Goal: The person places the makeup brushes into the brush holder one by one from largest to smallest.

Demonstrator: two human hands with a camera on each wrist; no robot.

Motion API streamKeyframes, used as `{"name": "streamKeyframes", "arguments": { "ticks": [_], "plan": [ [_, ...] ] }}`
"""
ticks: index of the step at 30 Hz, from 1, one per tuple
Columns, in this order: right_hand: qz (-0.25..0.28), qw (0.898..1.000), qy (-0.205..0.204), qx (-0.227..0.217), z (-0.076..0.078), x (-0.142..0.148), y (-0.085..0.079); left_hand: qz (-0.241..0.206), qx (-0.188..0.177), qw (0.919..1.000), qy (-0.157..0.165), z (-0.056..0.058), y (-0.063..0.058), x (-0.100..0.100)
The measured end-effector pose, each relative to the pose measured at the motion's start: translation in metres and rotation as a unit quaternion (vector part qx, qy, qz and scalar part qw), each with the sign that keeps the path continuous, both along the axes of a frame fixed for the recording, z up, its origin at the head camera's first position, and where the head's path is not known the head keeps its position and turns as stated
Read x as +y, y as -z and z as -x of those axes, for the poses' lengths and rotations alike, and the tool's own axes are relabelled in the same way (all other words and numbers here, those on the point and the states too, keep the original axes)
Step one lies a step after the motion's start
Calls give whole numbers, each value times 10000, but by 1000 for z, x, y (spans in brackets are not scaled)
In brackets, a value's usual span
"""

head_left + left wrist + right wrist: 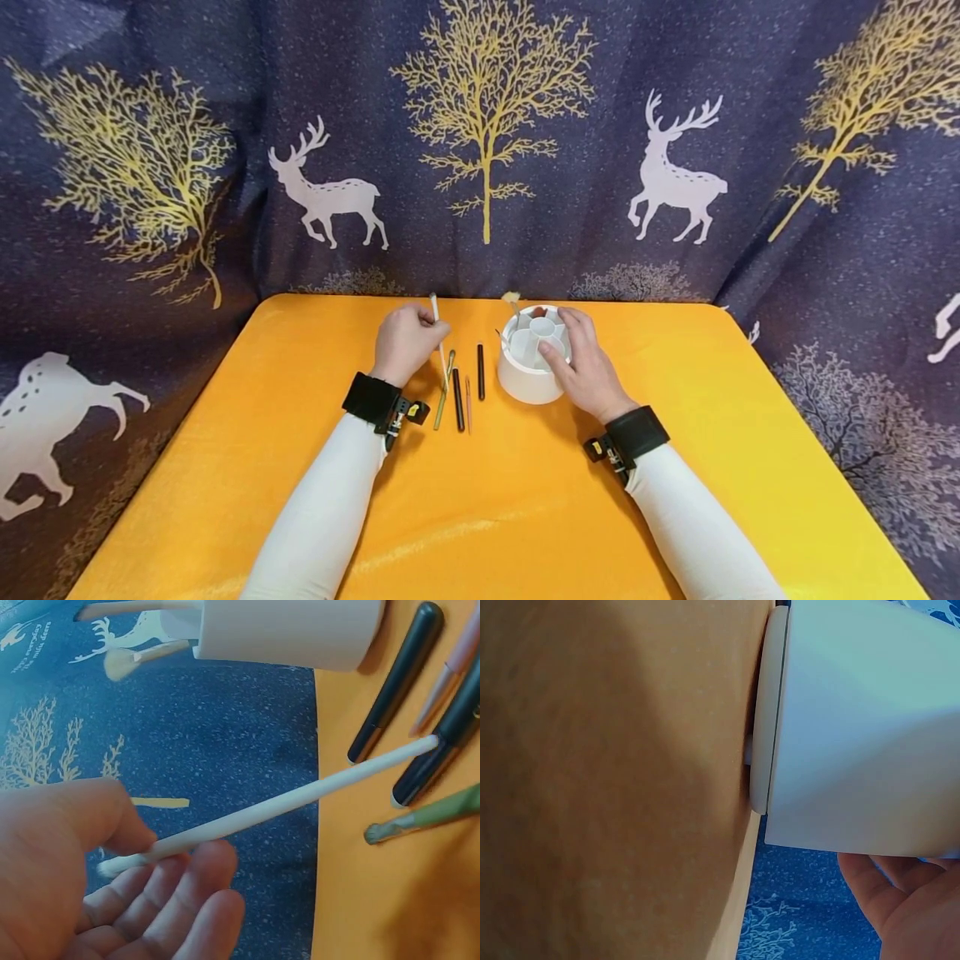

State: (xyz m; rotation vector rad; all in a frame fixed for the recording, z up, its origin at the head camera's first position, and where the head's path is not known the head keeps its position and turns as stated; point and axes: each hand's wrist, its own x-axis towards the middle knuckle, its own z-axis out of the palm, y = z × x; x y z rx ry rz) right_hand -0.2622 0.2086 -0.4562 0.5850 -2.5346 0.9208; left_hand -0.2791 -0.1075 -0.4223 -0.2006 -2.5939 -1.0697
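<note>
In the head view my left hand (408, 337) pinches a slim white makeup brush (439, 337) near its upper end, handle slanting down over the brushes on the table. The left wrist view shows thumb and fingertips on that white brush (300, 796), its head partly hidden by the hand. My right hand (592, 375) grips the rim of a round white brush holder (528, 387), thumb at the inner side and fingers along the outside. Inside its compartments stand a pale fan brush (512, 297), a reddish-brown brush (539, 312) and a thin dark-tipped one (498, 335).
Between the hands lie a green brush (439, 410), a black brush (458, 402), a thin pink brush (468, 406) and a shorter black one (481, 372). They rest on an orange-covered table (480, 517). Behind it hangs a dark curtain (525, 267) with deer and trees.
</note>
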Motion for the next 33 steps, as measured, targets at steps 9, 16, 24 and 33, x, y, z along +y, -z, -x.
{"name": "streamKeyframes", "arguments": {
  "ticks": [9, 16, 24, 33],
  "plan": [
    [-12, 10000, -29, -1, 1, 0, -2, -444, 481, 9978, -90, 0, -8, 3],
    [4, 10000, -45, 9, 2, 0, -4, -881, 856, 9923, -182, -1, -16, 6],
    [-3, 10000, -43, -37, 3, -1, -3, -1236, 1044, 9868, -86, -7, -21, 8],
    [2, 10000, -67, -28, 2, 1, 0, -1494, 1360, 9793, 86, -7, -27, 11]
  ]
}}
